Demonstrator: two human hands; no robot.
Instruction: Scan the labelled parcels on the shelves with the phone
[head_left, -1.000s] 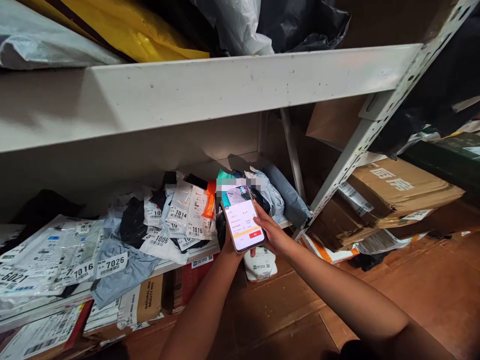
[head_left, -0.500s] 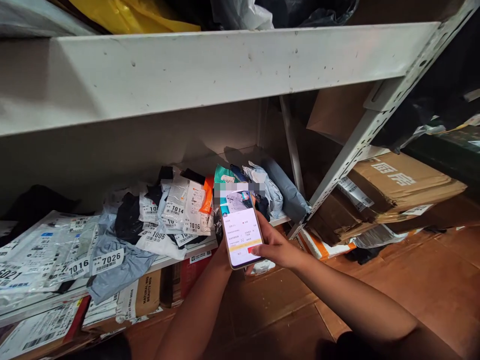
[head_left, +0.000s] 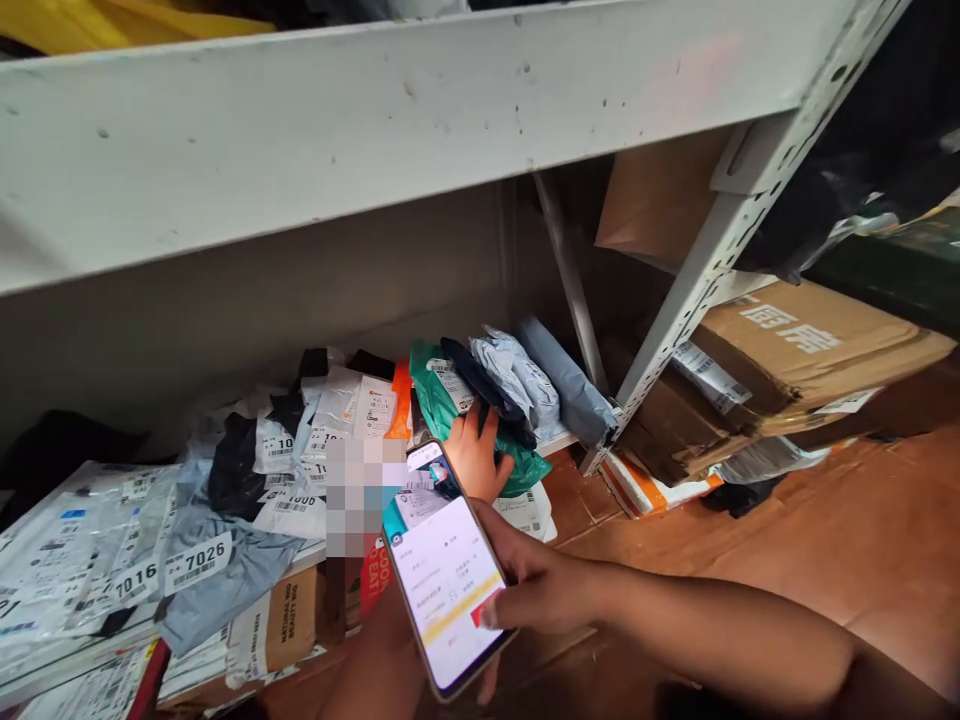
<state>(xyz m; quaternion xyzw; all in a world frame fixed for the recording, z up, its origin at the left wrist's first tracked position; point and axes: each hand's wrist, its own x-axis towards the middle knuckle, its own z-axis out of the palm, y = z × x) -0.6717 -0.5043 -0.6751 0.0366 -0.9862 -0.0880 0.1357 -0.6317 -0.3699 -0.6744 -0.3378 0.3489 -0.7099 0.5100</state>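
Note:
My right hand [head_left: 541, 590] grips a smartphone [head_left: 442, 585] with a lit screen, thumb resting on a red button at its right edge. Past the phone's top, my left hand [head_left: 474, 462] reaches to the lower shelf and closes its fingers on a green plastic parcel [head_left: 437, 398]. A dark blue parcel [head_left: 480, 385] lies across the green one, just over my fingertips. Pale grey bagged parcels [head_left: 517, 378] lean to its right. My left forearm is mostly hidden behind the phone.
White and grey mail bags with numbered labels, such as the 7026 one [head_left: 196, 560], crowd the lower shelf. A white upper shelf board [head_left: 375, 110] hangs low overhead. A slotted metal post [head_left: 694, 295] stands right, with cardboard boxes [head_left: 795, 345] behind it on a brown floor [head_left: 825, 540].
My left hand let go of the phone and reached forward onto the green parcel. The right hand now holds the phone alone, lower and nearer. The view tilted down.

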